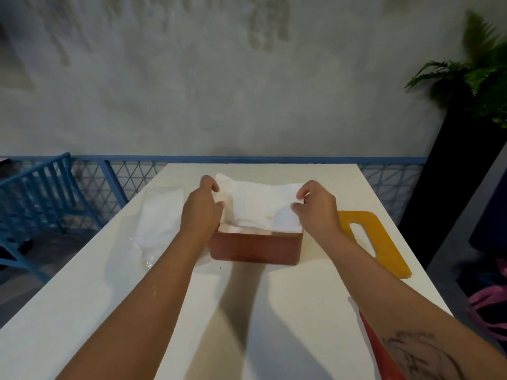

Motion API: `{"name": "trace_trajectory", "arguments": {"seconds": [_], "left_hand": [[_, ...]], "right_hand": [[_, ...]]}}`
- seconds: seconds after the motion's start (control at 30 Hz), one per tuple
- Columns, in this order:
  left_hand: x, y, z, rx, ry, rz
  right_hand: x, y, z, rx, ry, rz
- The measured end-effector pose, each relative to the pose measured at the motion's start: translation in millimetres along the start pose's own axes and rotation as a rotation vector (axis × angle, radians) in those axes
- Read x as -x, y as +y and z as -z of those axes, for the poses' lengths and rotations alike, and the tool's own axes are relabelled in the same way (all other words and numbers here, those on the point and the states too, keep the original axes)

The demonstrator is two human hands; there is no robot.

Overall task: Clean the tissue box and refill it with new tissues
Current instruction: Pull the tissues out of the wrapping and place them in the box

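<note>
Both hands hold the tissue stack (260, 204) at the mouth of the open tissue box (255, 246).
Your left hand (201, 212) curls round the stack's left edge and your right hand (318, 212) pinches the right edge, likely to keep it flat and square going in. The box sits mid-way across the table (274, 311). The yellow slotted lid (375, 242) lies just right of it, off for loading; a clear wrapper (159, 220) lies to the left. No readable writing.

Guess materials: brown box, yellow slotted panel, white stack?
Brown box: smooth plastic or lacquered wood, can't tell; even colour, rounded corners, faint sheen. Yellow slotted panel: rigid, flat, matte; probably plastic or painted wood. White stack: soft tissue paper; it creases and sags into the box.
</note>
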State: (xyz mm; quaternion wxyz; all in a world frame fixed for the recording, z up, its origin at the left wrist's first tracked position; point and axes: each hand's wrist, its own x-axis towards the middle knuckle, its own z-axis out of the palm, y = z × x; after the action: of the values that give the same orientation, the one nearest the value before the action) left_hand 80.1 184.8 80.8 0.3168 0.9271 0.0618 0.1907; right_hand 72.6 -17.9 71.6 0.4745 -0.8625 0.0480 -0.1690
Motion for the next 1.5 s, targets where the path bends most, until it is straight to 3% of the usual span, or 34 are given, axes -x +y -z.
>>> {"name": "trace_trajectory", "arguments": {"seconds": [0.13,0.33,0.5,0.57,0.73,0.87,0.97,1.13,1.23,1.4,1.5], "left_hand": [[-24.0,-9.7,-23.0,-0.352,-0.229,-0.048],[-40.0,-13.7,-49.8,-0.563,-0.489,-0.021],[-44.6,-6.7,-53.6,-0.623,-0.649,0.059],[-43.4,-5.9,-51.1,-0.560,-0.634,0.036],[-24.1,-8.7,-23.7,-0.388,-0.447,-0.085],[9.5,-47.2,19.7,-0.033,-0.009,-0.131],[38.5,-97.9,40.0,-0.029,0.227,-0.150],[43.2,-161.0,37.9,-0.198,0.143,-0.026],[30.6,-173.8,41.7,-0.179,0.106,-0.026],[20.5,-191.5,48.5,-0.177,-0.181,-0.128],[18.3,-207.0,48.0,-0.071,-0.056,-0.178]], "right_hand": [[-17.8,4.2,-25.9,0.459,-0.138,0.038],[-26.1,12.5,-42.7,0.952,-0.227,0.180],[-26.8,8.6,-45.1,1.157,-0.309,0.218],[-27.5,5.5,-43.4,1.199,-0.342,0.215],[-19.9,-12.3,-40.4,1.052,-0.258,0.257],[12.8,-45.7,-51.3,0.700,-0.121,0.371],[44.5,-69.4,-71.8,0.587,-0.176,0.400],[81.0,-72.1,-129.5,0.582,-0.379,0.557],[90.7,-71.1,-160.3,0.621,-0.445,0.619],[88.9,-76.5,-188.9,0.723,-0.462,0.608],[87.6,-74.5,-197.6,0.645,-0.378,0.585]]}}
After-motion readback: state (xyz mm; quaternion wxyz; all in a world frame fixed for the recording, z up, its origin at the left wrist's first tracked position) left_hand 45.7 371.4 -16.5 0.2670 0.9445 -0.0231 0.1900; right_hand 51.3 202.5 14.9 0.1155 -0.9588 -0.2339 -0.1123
